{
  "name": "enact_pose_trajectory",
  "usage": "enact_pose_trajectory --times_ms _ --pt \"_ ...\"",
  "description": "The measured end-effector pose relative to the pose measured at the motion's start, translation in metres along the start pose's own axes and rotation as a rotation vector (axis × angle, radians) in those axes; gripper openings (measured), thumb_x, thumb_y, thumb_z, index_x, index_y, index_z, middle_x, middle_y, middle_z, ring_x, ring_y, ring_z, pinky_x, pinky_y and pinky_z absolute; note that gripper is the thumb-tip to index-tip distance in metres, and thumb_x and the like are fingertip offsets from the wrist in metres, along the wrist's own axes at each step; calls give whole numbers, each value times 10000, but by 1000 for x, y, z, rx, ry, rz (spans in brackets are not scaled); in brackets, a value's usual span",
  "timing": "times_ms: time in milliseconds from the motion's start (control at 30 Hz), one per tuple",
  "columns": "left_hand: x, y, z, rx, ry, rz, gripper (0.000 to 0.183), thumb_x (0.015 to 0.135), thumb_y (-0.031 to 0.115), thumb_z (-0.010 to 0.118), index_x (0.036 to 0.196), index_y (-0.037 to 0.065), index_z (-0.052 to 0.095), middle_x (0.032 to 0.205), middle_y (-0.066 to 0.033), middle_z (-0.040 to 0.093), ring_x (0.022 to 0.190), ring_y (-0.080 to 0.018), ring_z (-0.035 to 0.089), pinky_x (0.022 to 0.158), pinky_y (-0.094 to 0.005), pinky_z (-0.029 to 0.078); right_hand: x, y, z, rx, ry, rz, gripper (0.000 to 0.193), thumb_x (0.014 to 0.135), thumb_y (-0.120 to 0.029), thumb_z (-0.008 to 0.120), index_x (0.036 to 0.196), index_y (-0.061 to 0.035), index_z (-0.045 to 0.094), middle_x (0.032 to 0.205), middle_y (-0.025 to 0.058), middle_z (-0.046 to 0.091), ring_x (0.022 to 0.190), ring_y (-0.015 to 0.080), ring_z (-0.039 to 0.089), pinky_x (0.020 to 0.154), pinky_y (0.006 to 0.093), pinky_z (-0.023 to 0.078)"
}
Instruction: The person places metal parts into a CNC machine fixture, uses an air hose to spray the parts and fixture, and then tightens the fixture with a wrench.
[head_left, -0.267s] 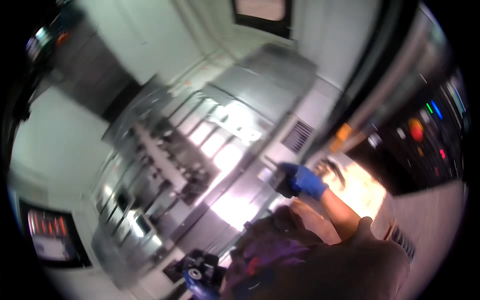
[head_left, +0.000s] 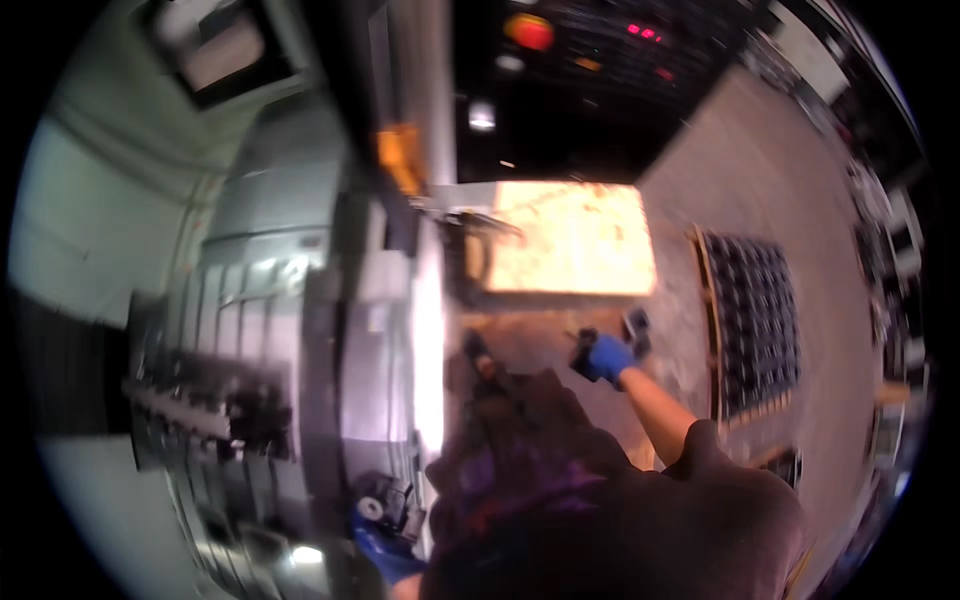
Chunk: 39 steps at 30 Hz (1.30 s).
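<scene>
My left hand (head_left: 380,548), in a blue glove, is low at the left beside the machine's front edge. It grips a dark metal part (head_left: 385,500) with a pale round hub and a hole in its middle. Farther right, my right hand (head_left: 612,358), also gloved in blue, is closed round a dark blocky object (head_left: 586,356) with a thin end sticking out. Motion blur hides what kind of object this is. Another small dark thing (head_left: 637,325) shows just beyond that hand.
On the left is an open machine interior with a metal fixture (head_left: 200,410). A brightly lit tabletop (head_left: 575,240) stands ahead, below a black control panel (head_left: 600,90) with a red button (head_left: 530,32). At right, a pallet (head_left: 712,330) bears rows of dark parts (head_left: 755,325).
My view has swung right, from the machine interior toward the lit tabletop and the pallet. Both hands still hold their things; more of the left glove shows now.
</scene>
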<state>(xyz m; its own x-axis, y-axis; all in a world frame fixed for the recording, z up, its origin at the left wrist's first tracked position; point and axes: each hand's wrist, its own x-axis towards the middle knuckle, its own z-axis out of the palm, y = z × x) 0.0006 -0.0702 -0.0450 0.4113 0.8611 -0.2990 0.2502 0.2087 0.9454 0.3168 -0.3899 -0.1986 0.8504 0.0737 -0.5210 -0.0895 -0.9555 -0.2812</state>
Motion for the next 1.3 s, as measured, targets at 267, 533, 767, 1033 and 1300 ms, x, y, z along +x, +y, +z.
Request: enact_pose_trajectory --times_ms 267,533,767,1033,1300 --pt "-23 -32 82 42 -425 -165 266 934 283 462 1004 53 577 853 -50 592 743 -190 586 684 -326 504 -170 353 57 494 -98 870 320 823 -268 615 1011 -18 685 1061 203 669 1003 346 651 816 417 522" --pt "-71 -111 228 67 -632 -467 199 926 230 448 867 85 571 741 -35 558 659 -170 551 620 -303 481 -217 592 219 407 -326 799 563 898 -541 457 1152 -74 642 1090 154 670 1036 317 638 845 405 519" --pt "-127 -194 416 1145 -1382 897 169 852 210 527 776 76 596 767 -95 593 725 -269 574 666 -351 477 -146 570 128 2152 425 995 327 952 -225 389 1069 -30 624 962 142 685 804 293 682 660 408 537" --pt "-143 -419 635 317 -988 -821 245 895 187 588 1104 60 609 1053 -115 634 932 -250 638 792 -351 567 37 610 140 1911 417 782 125 940 -115 502 1025 -52 568 909 66 591 804 182 556 703 326 481" --pt "-100 -727 796 564 -1230 -579 418 931 356 574 1199 36 558 1028 -126 651 889 -230 661 724 -362 575 232 633 320 2097 553 911 291 850 -114 585 1137 -74 568 972 76 605 834 204 591 765 352 509"
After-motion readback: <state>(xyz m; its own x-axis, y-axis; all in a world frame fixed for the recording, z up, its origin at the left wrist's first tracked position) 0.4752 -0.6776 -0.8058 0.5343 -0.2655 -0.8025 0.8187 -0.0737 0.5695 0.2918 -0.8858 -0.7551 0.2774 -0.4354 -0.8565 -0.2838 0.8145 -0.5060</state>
